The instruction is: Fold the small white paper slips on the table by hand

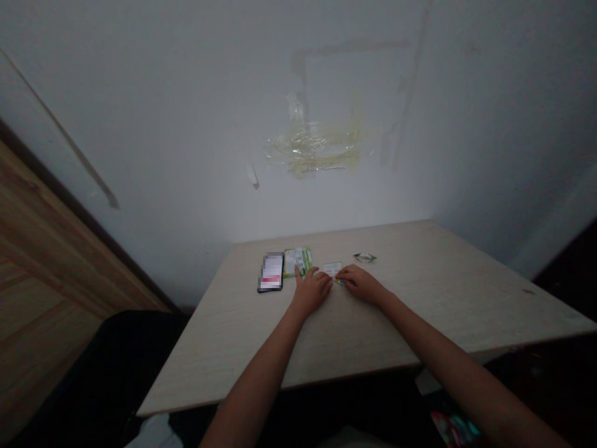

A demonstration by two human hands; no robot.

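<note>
A small white printed packet (333,267) with some blue and yellow at its lower edge lies on the table between my hands. My left hand (311,292) has its thumb side at the packet's lower left edge, fingers bent around it and the outer finger stretched away. On the right edge, my right hand (362,284) is closed in a pinch, and its fingers cover part of the packet. Just beyond my left hand lies a green and white printed packet (296,256). A small folded green and white piece (364,257) rests beyond my right hand.
A phone (271,272) with a lit, blurred screen lies left of the green packet. The pale wooden table (242,336) meets a white wall (196,112) with tape marks at the back. Wooden panelling (46,274) stands at left; a colourful item (454,429) shows below the front edge.
</note>
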